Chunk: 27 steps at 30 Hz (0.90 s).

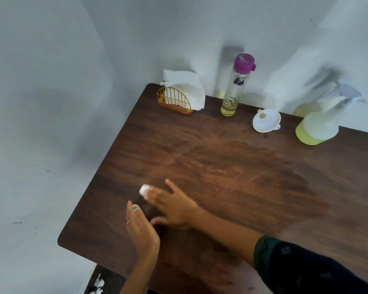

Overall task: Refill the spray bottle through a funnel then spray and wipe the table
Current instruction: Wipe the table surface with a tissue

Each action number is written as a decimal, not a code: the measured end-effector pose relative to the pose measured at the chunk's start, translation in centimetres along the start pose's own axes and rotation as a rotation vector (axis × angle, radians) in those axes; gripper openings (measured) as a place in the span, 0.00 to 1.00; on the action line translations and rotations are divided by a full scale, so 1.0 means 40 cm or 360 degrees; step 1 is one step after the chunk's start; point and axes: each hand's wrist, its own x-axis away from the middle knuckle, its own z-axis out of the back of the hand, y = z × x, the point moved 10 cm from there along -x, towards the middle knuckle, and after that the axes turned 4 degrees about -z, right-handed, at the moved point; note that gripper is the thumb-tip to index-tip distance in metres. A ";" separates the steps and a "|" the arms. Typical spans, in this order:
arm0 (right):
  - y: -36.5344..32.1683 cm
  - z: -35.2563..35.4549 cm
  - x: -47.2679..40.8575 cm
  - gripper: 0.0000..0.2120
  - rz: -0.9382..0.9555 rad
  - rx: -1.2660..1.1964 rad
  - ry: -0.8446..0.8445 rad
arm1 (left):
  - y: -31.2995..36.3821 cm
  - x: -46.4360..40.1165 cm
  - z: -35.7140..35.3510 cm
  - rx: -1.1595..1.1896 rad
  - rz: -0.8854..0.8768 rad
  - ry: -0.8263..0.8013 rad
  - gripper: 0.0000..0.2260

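On the dark wooden table [200, 132], my right hand [174, 206] lies flat near the front left part, fingers spread and straight. Its fingertips press a small white wad of tissue [144, 190] onto the wood. Just left of it my left hand [141, 230] stands on its edge, fingers straight and holding nothing. The spray bottle [314, 128], with yellow liquid in its base and a white trigger head, stands at the back right. The white funnel [266, 123] lies on the table to its left. A broad wet patch [274, 177] darkens the middle of the table.
A tall glass bottle [232, 96] with a purple cap and a little yellow liquid stands at the back by the wall. A yellow wire napkin holder [175, 101] with white tissues sits at the back left corner. White walls close in behind and left. Paper scraps [98, 285] lie on the floor.
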 end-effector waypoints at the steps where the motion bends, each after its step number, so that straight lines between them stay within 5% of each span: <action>1: 0.079 0.032 0.009 0.37 -0.0155 -0.0107 0.0099 | -0.003 0.002 -0.002 -0.0033 -0.0021 0.0001 0.20; 6: 0.580 0.074 0.240 0.35 -0.1358 -0.0423 0.0146 | -0.010 0.029 -0.033 -0.0184 -0.0076 -0.0147 0.22; 9: 0.618 0.049 0.291 0.37 -0.1556 -0.0413 0.0021 | 0.002 0.055 -0.042 -0.0237 -0.0111 -0.0210 0.25; 11: 0.492 0.048 0.233 0.38 -0.1340 -0.0432 0.0080 | 0.004 0.070 -0.046 -0.0269 -0.0126 -0.0239 0.26; 16: -0.119 -0.072 0.184 0.38 0.0003 -0.0095 -0.0028 | 0.004 0.093 -0.040 -0.0151 -0.0127 -0.0241 0.35; 19: -0.171 -0.096 0.215 0.37 0.0257 -0.0015 -0.0117 | -0.005 0.103 -0.039 -0.0131 -0.0101 -0.0271 0.38; 21: -0.022 -0.026 0.204 0.38 0.0040 -0.0135 0.0028 | -0.008 0.111 -0.039 -0.0138 -0.0103 -0.0281 0.37; 25: 0.503 0.058 0.349 0.35 -0.1190 -0.0397 0.0215 | -0.017 0.143 -0.043 -0.0230 -0.0073 -0.0379 0.32; 27: 0.654 0.039 0.463 0.34 -0.1639 -0.0470 0.0080 | -0.021 0.163 -0.043 -0.0265 -0.0077 -0.0423 0.31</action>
